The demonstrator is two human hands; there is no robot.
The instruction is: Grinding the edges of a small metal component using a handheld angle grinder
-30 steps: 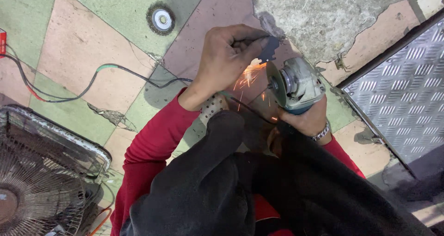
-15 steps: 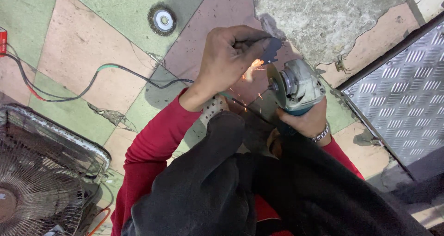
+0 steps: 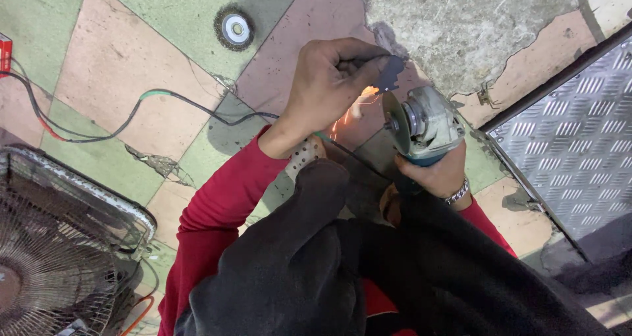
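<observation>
— While you crouch there, what lies around you?

— Underneath me is a tiled floor (image 3: 131, 66) of green and pink squares, with a broken grey patch of bare concrete (image 3: 474, 26) ahead. A ribbed metal plate (image 3: 573, 152) lies to my right, a wire fan guard (image 3: 59, 244) to my left, and a black cable (image 3: 164, 102) trails across the tiles. A round wire brush wheel (image 3: 235, 27) sits well apart, farther out.

— And your hands?

— My right hand (image 3: 438, 175) has its grip closed around the angle grinder (image 3: 424, 125). My left hand (image 3: 329, 79) pinches a small dark metal piece (image 3: 390, 73) tight, held against the disc's edge, just above the floor. Sparks (image 3: 359, 105) fly between both hands.
</observation>
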